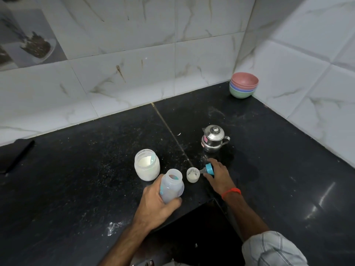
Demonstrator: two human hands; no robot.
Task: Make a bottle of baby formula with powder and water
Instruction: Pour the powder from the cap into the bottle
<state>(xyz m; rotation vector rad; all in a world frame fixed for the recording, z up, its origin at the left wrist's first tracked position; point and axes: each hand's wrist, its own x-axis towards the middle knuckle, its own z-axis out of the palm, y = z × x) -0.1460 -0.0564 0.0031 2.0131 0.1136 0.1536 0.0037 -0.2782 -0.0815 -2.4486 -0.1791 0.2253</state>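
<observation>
My left hand [156, 205] grips a clear baby bottle [171, 186] with no top on, its mouth tilted slightly away from me; milky liquid shows in its lower part. My right hand [219, 174] closes on the blue ring with its teat [209, 169], lying on its side on the black counter [96, 179]. Between the hands stands a small white cap [193, 175] with powder traces inside. An open glass jar of white powder [147, 164] stands just behind the bottle. A small lidded steel kettle [214, 138] sits beyond my right hand.
Stacked coloured bowls [243, 85] sit in the far right corner against the tiled walls. A dark flat object [15, 155] lies at the left edge. White powder is spilled on the counter [114, 227] near my left forearm. The counter has an inner corner edge [192, 210] below my hands.
</observation>
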